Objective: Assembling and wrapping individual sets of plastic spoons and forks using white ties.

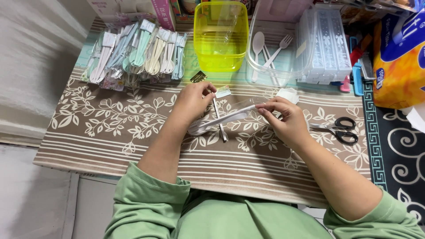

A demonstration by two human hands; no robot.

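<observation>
My left hand [191,102] pinches a thin white utensil handle [218,120] near a small label card [222,91]. My right hand [287,118] grips the open end of a clear plastic sleeve [248,105] with a white spoon and fork set [208,124] partly inside it. Both hands hover just above the brown leaf-patterned tablecloth [115,119]. My green sleeves show at the bottom.
A pile of bagged pastel cutlery sets [135,53] lies back left. A yellow plastic tub [220,35] and a clear tub [274,53] with loose white cutlery stand behind. Black scissors [338,128] lie right, by stacked white cases [325,44] and an orange tissue pack [398,57].
</observation>
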